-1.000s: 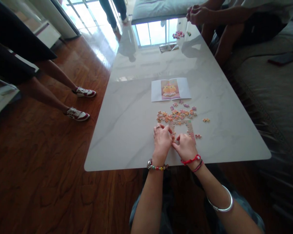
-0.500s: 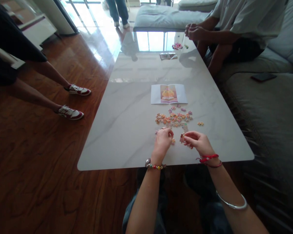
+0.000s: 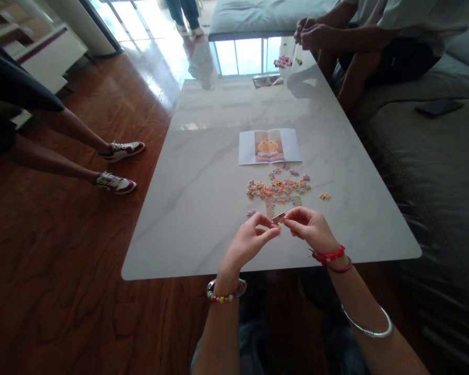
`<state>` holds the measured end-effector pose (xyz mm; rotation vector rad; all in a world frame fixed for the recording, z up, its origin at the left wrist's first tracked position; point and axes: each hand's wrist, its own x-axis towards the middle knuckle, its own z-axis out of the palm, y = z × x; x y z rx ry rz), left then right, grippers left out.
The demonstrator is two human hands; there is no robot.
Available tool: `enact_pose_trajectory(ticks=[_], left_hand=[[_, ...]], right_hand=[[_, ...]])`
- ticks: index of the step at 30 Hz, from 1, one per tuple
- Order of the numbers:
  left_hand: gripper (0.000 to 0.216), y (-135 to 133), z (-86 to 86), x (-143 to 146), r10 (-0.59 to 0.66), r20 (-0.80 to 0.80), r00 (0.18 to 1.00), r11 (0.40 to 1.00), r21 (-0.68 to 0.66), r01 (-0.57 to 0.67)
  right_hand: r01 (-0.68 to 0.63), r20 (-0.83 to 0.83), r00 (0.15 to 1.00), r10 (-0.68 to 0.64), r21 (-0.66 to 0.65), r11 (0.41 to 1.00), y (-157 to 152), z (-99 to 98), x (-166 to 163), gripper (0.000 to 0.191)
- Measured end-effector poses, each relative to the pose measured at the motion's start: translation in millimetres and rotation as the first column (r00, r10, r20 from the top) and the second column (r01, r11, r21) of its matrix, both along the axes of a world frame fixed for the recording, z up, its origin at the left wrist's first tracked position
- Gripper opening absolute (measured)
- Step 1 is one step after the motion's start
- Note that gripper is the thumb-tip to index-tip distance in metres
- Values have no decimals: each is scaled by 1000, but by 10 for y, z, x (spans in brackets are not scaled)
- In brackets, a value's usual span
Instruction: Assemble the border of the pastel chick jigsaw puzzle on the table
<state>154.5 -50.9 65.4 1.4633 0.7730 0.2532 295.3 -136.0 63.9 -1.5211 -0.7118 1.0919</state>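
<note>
Over the near part of the table, my right hand (image 3: 311, 228) pinches a small jigsaw puzzle piece (image 3: 279, 217) between thumb and fingertips. My left hand (image 3: 247, 240) meets it from the other side, thumb and index finger closing on the piece's left end. Just beyond my fingers, a partly joined puzzle frame (image 3: 270, 206) lies flat. Behind that is a pile of loose orange and pink puzzle pieces (image 3: 275, 189). A lone purple piece (image 3: 250, 213) rests left of the frame, and a yellowish piece (image 3: 324, 196) sits off to the right.
A creased sheet with a printed picture (image 3: 248, 151) lies beyond the pile on the marble table (image 3: 195, 208). Farther off are a packet (image 3: 267, 80) and pink pieces (image 3: 283, 62) near a seated person's hands (image 3: 315, 35). Another person's shoes (image 3: 117, 183) stand left. A phone (image 3: 439, 107) is on the sofa.
My right hand has moved left with the piece, and my left hand has turned to meet it with its thumb spread lower. The camera view has shifted slightly.
</note>
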Motion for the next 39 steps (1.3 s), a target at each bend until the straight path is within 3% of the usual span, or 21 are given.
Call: enact_pose_trajectory(ticks=[3, 6, 8, 10, 12, 14, 16, 18, 20, 21, 23, 25, 28, 32, 36, 39], left_hand=[[23, -51, 0, 42, 31, 35, 999, 998, -48, -29], [21, -53, 28, 45, -11, 103, 995, 991, -133, 25], [20, -13, 37, -7, -56, 102, 993, 978, -196, 75], [18, 49, 12, -84, -33, 52, 998, 983, -176, 42], [15, 113, -47, -150, 96, -27, 995, 994, -41, -97], [12, 158, -123, -176, 208, -115, 971, 974, 118, -195], [10, 169, -189, -156, 217, -176, 960, 961, 212, -178], [8, 150, -230, -110, 168, -228, 959, 956, 274, -103], [5, 117, -245, -65, 155, -303, 940, 922, 386, -28], [5, 100, -245, -49, 171, -351, 921, 891, 453, 7], [8, 68, -231, -30, 233, -438, 868, 820, 569, 66], [17, 42, -209, -20, 314, -486, 816, 762, 641, 89], [23, 12, -178, 3, 353, -461, 814, 708, 700, 90], [13, -14, -182, 50, 180, -345, 921, 694, 708, 130], [17, -27, -219, 62, 86, -336, 938, 684, 704, 190], [26, -20, -245, 55, 72, -345, 936, 655, 724, 217]], right_hand=[[-62, -63, 996, 61, -16, 998, -9, 10, -39, 21], [-109, -178, 979, 101, -38, 993, 5, 1, -75, 24], [2, -94, 996, -6, -48, 999, -6, -8, -18, 26], [197, 122, 974, -194, -16, 980, -56, -24, 146, 27], [333, 348, 881, -320, 22, 943, -141, -67, 394, 28], [295, 538, 819, -200, -96, 951, -233, -144, 649, 26], [297, 713, 698, -73, -195, 935, -293, -229, 812, 20], [374, 852, 517, -79, -142, 916, -292, -277, 820, 19], [374, 910, 397, -124, -37, 927, -235, -267, 667, 22], [315, 909, 398, -120, -13, 949, -195, -248, 544, 21], [38, 872, 486, 56, -85, 996, -117, -212, 254, 19], [-89, 861, 459, 219, -200, 976, -63, -205, -13, 16], [-66, 852, 427, 304, -306, 950, -31, -250, -231, 11], [-98, 825, 492, 280, -267, 959, -26, -297, -213, 5], [-92, 692, 690, 210, -205, 975, -16, -270, -157, 3], [-52, 518, 842, 150, -199, 979, -14, -256, -161, 15]])
